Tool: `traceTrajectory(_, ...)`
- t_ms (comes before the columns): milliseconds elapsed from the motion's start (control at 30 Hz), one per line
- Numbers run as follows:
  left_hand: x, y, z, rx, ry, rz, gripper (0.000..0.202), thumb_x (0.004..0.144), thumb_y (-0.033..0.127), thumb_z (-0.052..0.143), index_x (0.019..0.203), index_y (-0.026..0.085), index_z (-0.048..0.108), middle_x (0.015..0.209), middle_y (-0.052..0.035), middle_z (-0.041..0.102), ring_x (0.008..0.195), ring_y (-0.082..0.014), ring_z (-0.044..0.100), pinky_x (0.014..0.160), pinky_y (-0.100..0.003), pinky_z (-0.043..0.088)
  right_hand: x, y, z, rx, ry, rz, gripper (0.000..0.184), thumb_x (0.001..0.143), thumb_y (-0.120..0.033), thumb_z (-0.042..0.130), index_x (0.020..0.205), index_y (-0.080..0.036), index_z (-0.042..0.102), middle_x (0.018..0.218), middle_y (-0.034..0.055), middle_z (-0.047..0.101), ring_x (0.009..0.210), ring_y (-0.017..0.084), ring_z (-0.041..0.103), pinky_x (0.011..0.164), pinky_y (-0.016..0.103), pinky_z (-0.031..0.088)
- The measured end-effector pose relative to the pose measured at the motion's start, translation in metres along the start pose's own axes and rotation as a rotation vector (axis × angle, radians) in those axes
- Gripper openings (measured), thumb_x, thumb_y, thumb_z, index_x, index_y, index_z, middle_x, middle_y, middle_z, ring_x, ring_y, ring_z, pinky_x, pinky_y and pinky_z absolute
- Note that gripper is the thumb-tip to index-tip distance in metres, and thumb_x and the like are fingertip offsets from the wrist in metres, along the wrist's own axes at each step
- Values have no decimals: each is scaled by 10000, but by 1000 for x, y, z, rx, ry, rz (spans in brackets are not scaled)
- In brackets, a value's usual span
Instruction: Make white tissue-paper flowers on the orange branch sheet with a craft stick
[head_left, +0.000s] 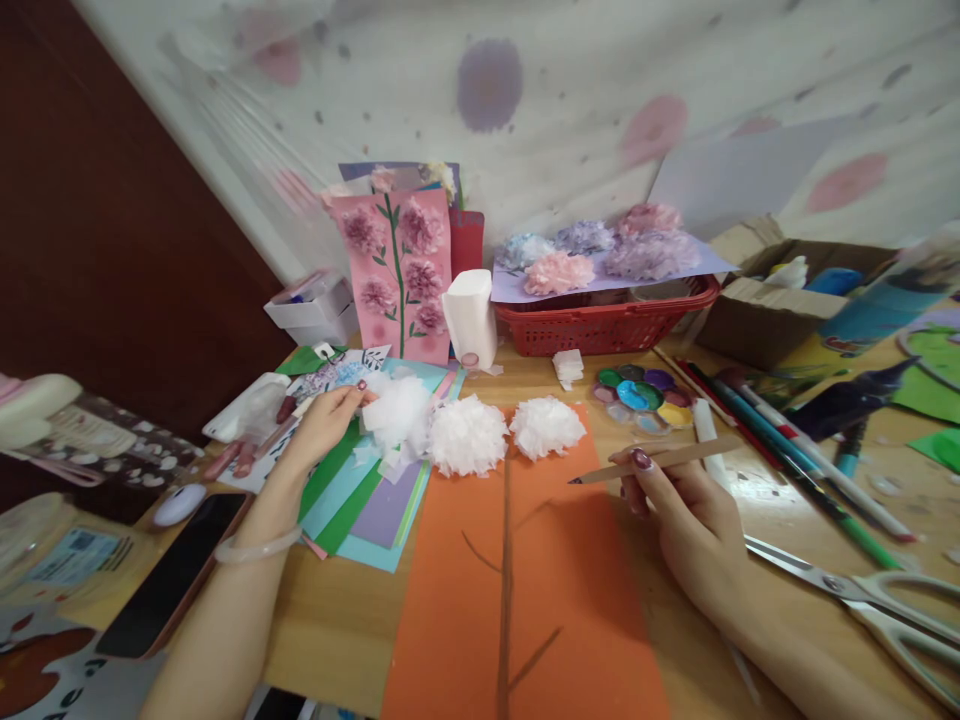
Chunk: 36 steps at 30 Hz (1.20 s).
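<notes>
An orange sheet of paper (457, 600) lies before me, with a brown stem and branch lines drawn on it. Across its top edge sit two fluffy white tissue paper flowers (467, 436). My left hand (330, 425) is closed at the fingertips on the edge of a looser white tissue paper bunch (399, 412), left of those flowers. Between the fingers of my right hand (686, 505) is a wooden pencil (671, 456), its dark tip pointing left over the sheet's right side.
Coloured papers (386, 512) lie under my left hand. A paint palette (641, 397), pens (806, 455) and scissors (847, 588) are at the right. A red basket (600, 328) stands behind, beside a white tissue pack (471, 315). A phone (176, 575) rests at the left.
</notes>
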<state>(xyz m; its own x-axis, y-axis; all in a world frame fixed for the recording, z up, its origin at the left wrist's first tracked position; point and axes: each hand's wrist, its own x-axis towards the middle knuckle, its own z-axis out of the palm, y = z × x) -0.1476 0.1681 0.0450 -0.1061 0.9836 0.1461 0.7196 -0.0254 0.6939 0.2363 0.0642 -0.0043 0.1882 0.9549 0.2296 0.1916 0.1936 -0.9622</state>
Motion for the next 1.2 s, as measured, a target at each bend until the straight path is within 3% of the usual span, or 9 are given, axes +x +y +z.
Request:
traceTrajectory(200,-9,3,-11,11,-112,-18,513,595,518,738,978,178,719,766,-34,708,798,-245,667,750,-341,510,2,2,-1,3,26,32,359,922,-554,544,798,-232,643,587,-19,495,576,154,452,555,310,343)
traceTrajectory(333,-11,5,-12,-3,-74,-12,388,611,484,721,866,193,736,815,-52,732,840,-248,666,792,-350,504,3,0,0,-3,28,18,369,917,-560,548,794,-231,658,578,-22,499,569,150,455,567,311,348)
traceTrajectory(467,-7,5,-2,-43,27,5,267,628,457,708,698,199,714,788,-49,736,837,-259,664,835,-359,499,3,-2,1,2,40,17,344,916,-548,559,830,-236,674,574,-29,504,570,146,463,571,303,357)
traceTrajectory(600,-11,17,1,-130,289,43,309,715,471,650,832,190,696,1012,-75,725,1042,-268,628,931,-356,472,3,-3,1,39,56,35,370,876,-568,605,775,-225,698,576,-11,543,579,150,496,566,296,382)
traceTrajectory(667,-21,34,3,-216,323,47,342,762,493,624,896,184,683,990,-69,718,976,-237,642,863,-332,497,4,-4,1,46,44,79,405,836,-582,646,695,-206,706,592,18,597,573,154,521,552,296,394)
traceTrajectory(800,-55,84,24,-608,-17,3,272,730,418,743,854,185,677,730,9,667,644,-117,592,613,-215,466,1,-7,5,124,2,135,405,820,-558,680,665,-187,724,657,49,667,559,143,544,536,282,415)
traceTrajectory(933,-80,125,58,-705,-343,-27,199,741,332,755,874,197,695,805,-7,712,707,-123,634,655,-216,489,-2,-12,9,299,-19,117,330,814,-505,712,753,-181,721,675,25,659,521,117,523,503,259,402)
traceTrajectory(1067,-85,133,95,-712,-450,-24,233,729,316,748,929,204,705,955,-53,748,919,-194,682,836,-296,516,-3,-16,10,389,-82,148,318,818,-487,713,759,-176,685,562,-3,604,493,116,505,502,253,393)
traceTrajectory(1200,-87,124,121,-804,-453,-140,281,708,314,756,951,199,677,925,-53,754,893,-195,700,808,-300,526,-3,-15,12,394,-108,200,323,824,-494,704,787,-174,680,565,-4,600,508,121,500,516,260,397)
